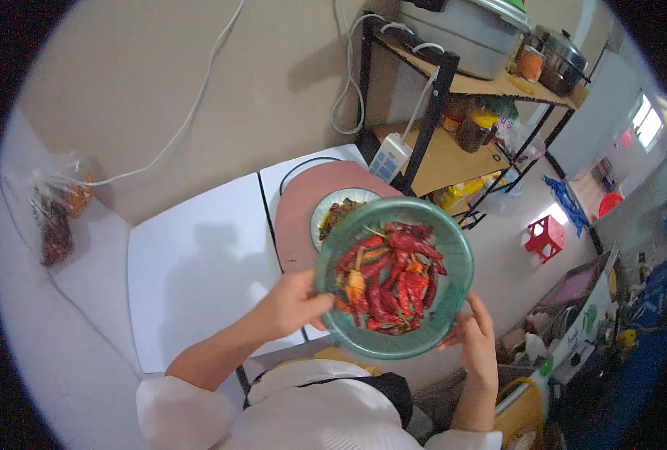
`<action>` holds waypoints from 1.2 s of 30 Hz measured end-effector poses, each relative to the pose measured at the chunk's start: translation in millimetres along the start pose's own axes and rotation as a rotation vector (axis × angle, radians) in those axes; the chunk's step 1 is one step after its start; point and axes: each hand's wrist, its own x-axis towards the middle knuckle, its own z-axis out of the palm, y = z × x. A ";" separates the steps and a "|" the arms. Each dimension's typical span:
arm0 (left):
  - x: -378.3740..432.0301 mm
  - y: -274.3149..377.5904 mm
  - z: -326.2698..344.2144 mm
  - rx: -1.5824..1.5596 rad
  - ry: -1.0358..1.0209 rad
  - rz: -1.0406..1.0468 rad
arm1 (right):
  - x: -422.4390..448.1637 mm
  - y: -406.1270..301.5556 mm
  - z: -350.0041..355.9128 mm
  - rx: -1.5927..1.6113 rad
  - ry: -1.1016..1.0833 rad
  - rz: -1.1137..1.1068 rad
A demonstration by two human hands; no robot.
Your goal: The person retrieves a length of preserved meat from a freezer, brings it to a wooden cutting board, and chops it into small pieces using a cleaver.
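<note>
Both of my hands hold a green plastic basin (461, 247) in front of my body. Red dried chili peppers (389, 275) lie inside it, with an orange one near the left side. My left hand (297, 301) grips the basin's left rim, thumb on top. On the right, my right hand (471, 329) supports the lower right side; its fingertips are partly hidden under the basin. Behind the basin, partly covered by it, a plate (317, 216) of dark cooked food rests on a pinkish-red board or mat (294, 225).
A white folding table (198, 270) stands against the wall. Beyond it is a black-framed shelf (468, 84) with pots and jars, and a white power strip (390, 157) hangs at its post. A red plastic stool (546, 237) is on the floor. Plastic bags (58, 225) hang at the far left.
</note>
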 end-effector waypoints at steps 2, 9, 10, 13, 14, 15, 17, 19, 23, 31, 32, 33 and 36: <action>20.9 -1.8 22.3 -0.022 -0.103 -0.099 | 1.2 -2.7 -26.3 -0.039 0.082 0.046; 58.4 -12.8 82.4 -0.065 -0.231 -0.130 | 9.8 11.7 -80.2 -0.302 0.378 0.002; 59.8 -17.0 87.7 -0.136 -0.282 -0.172 | 16.0 7.6 -88.7 -0.251 0.320 0.023; 47.6 -26.3 89.6 -0.337 -0.281 -0.029 | 50.1 11.4 -111.1 -0.294 0.422 0.003; 39.7 -29.5 82.7 -0.343 -0.269 -0.025 | 76.2 21.0 -109.2 -0.374 0.621 -0.028; 30.6 -32.9 72.8 -0.354 -0.241 -0.035 | 107.8 44.3 -132.0 -0.277 0.528 -0.095; 5.5 -47.6 50.2 -0.391 -0.093 -0.122 | 153.5 50.8 -132.1 -0.178 0.405 -0.098; -16.7 -66.2 29.5 -0.379 0.132 -0.229 | 223.9 98.6 -178.9 -0.207 0.443 -0.157; -85.1 -130.5 1.4 -0.299 0.706 -0.241 | 346.3 131.9 -171.8 -0.254 0.504 -0.175; -170.4 -191.0 -0.4 -0.089 1.126 -0.268 | 450.9 82.9 -70.8 0.453 0.233 0.099; -177.4 -200.4 1.2 -0.100 1.142 -0.277 | 454.4 82.6 -62.0 0.469 0.210 0.113; -184.8 -211.6 1.7 0.034 1.150 -0.283 | 456.4 84.1 -55.6 0.467 0.188 0.115; -200.2 -225.3 -1.3 0.539 1.105 -0.330 | 462.2 92.0 -66.5 0.475 0.166 0.127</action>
